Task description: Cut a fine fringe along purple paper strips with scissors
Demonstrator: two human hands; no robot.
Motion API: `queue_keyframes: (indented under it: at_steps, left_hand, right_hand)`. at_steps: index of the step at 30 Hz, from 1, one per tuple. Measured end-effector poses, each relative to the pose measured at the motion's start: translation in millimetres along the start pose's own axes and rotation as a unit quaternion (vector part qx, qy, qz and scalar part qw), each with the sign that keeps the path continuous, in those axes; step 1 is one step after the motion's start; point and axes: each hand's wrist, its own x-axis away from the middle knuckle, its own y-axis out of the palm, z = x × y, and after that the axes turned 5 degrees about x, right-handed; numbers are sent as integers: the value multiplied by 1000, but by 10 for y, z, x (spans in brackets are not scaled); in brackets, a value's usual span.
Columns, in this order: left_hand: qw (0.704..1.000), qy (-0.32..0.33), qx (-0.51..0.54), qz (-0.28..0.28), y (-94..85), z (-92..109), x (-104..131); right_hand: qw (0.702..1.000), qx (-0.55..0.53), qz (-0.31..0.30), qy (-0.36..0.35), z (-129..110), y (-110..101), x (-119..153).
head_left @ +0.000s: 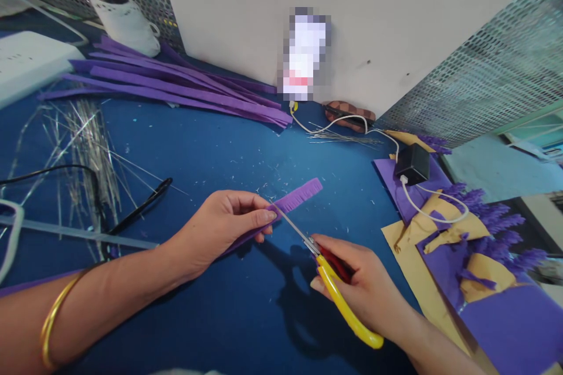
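Note:
A purple paper strip (300,195) is pinched between the thumb and fingers of my left hand (240,214). Its free end points up and to the right, with a row of fine cuts along the lower edge. My right hand (360,281) grips scissors (341,299) with yellow and red handles. Their blades reach up and left, and the tips meet the strip right beside my left thumb. The rest of the strip passes beneath my left hand and is partly hidden by it.
Long purple strips (185,85) lie at the back left, near thin wires (90,146) and a white mug (127,23). A lit phone (305,55) leans on the pale panel. At right are a black charger (412,163) and paper-wrapped purple flowers (488,272).

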Motion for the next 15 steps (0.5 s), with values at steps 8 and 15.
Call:
queue_keyframes:
  at_steps: [8, 15]
  left_hand:
    - [999, 29, 19, 22, 16, 3, -9]
    - [999, 38, -6, 27, 29, -12, 12]
  right_hand:
    - [999, 30, 28, -7, 42, 37, 57]
    - [999, 29, 24, -16, 37, 48, 44]
